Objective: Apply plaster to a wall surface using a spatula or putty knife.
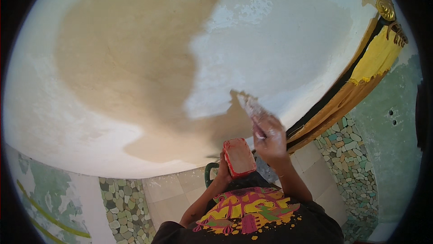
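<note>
My right hand [269, 136] is closed around a white-coated flat tool [248, 105], either a brush or a scraper, raised just in front of the pale curved wall surface [103, 32]. A jagged shadow falls beside the tool's tip; whether it touches the wall I cannot tell. Below and left of that, my left hand [223, 168] grips the side of a red rectangular container [239, 155] full of smooth pale paste, held close to my body. Large shadows cover much of the wall's left and middle.
Brown trim [342, 104] with torn yellow covering [372, 57] and a gold ornament [384, 6] edges the wall's right. A green curved frame [208, 174] is behind my left hand. Below are pale tiles [164, 190], pebble borders [118, 203] and patchy green surfaces [383, 163] at both sides.
</note>
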Motion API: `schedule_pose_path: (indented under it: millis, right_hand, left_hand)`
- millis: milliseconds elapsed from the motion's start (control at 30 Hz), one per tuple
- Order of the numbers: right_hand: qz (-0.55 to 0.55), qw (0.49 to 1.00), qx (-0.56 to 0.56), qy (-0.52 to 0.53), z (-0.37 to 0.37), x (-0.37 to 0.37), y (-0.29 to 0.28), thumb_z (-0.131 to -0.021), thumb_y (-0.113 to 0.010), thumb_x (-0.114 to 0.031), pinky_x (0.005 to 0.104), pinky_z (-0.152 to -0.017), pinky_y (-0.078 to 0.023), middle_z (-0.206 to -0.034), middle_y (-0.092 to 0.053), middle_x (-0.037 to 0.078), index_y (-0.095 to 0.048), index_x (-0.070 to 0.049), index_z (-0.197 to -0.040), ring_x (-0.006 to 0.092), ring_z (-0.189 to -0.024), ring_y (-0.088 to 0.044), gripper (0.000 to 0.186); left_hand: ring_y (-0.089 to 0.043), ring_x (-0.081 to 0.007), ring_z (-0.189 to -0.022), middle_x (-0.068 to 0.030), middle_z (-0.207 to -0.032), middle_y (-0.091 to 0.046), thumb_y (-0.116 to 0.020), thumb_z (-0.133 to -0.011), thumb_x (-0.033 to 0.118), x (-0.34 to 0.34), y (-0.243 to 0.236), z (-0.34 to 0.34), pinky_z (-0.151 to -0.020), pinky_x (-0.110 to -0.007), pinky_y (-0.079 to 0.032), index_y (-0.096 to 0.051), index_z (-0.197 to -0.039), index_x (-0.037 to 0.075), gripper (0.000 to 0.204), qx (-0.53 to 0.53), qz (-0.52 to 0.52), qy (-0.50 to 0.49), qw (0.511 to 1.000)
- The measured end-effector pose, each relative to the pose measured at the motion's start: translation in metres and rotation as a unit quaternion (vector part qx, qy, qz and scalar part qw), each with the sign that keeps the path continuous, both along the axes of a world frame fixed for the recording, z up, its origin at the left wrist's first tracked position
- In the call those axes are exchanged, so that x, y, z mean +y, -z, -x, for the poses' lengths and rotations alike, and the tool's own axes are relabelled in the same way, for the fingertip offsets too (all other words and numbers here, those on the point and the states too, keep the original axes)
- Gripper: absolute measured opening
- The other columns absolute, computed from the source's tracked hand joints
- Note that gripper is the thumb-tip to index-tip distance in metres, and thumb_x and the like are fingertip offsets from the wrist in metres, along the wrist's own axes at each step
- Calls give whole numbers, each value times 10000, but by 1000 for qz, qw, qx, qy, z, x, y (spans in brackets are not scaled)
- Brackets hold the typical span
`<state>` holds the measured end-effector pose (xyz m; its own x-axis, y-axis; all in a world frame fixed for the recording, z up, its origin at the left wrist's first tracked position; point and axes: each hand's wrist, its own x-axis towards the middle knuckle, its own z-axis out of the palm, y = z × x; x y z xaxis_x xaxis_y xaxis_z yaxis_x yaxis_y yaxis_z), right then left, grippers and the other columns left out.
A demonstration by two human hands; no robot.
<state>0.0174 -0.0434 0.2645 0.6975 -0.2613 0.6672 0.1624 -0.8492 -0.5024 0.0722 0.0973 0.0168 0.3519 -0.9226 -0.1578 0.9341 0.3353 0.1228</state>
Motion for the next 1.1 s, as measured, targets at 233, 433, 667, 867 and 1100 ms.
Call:
schedule_pose_path:
  millis: [233, 433, 667, 867, 1100]
  right_hand:
    - [-522, 820, -168, -165, -13, -18, -68, -855, -538, 100, 386, -926, -563, -1205, -696, 158, -621, 103, -1216, 255, -1062, -691, 370]
    - [-668, 616, -204, -366, -19, -44, -52, -896, -575, -47, 413, -966, -549, -1112, -709, 163, -639, 65, -1161, 259, -1021, -698, 294]
    - [-506, 732, -364, -277, -56, -12, -90, -934, -544, -5, 401, -937, -554, -1197, -687, 176, -634, 46, -1207, 232, -1031, -688, 292]
    - [333, 864, -377, 5, -101, -23, -140, -780, -747, -44, 476, -1037, -471, -1450, -539, 229, -565, -51, -1397, 321, -1218, -624, 643]
    - [248, 958, -140, 27, -124, 2, -99, -663, -809, -83, 509, -1057, -448, -1357, -575, 144, -553, -185, -1441, 379, -1155, -593, 826]
  left_hand:
    - [-600, -333, -1250, -130, -1413, -583, -399, -1005, 616, -3, -3, 6, -1083, -547, -461, -454, -1485, 100, 707, 1, -24, -4, 1000]
    - [-605, -331, -1243, -125, -1394, -599, -387, -1000, 632, -5, -21, 5, -1073, -552, -470, -456, -1484, 109, 716, -1, -5, -35, 999]
    - [-607, -326, -1243, -118, -1390, -603, -395, -1002, 630, 3, -18, 3, -1075, -551, -469, -463, -1477, 116, 703, -14, -30, -38, 999]
    - [-607, -324, -1244, -112, -1393, -603, -376, -1019, 615, 5, -16, 7, -1077, -550, -469, -474, -1469, 120, 677, -11, -18, -24, 1000]
    - [-606, -327, -1244, -120, -1395, -599, -366, -1024, 610, 1, -6, 4, -1072, -549, -473, -469, -1473, 109, 680, -10, -53, -19, 998]
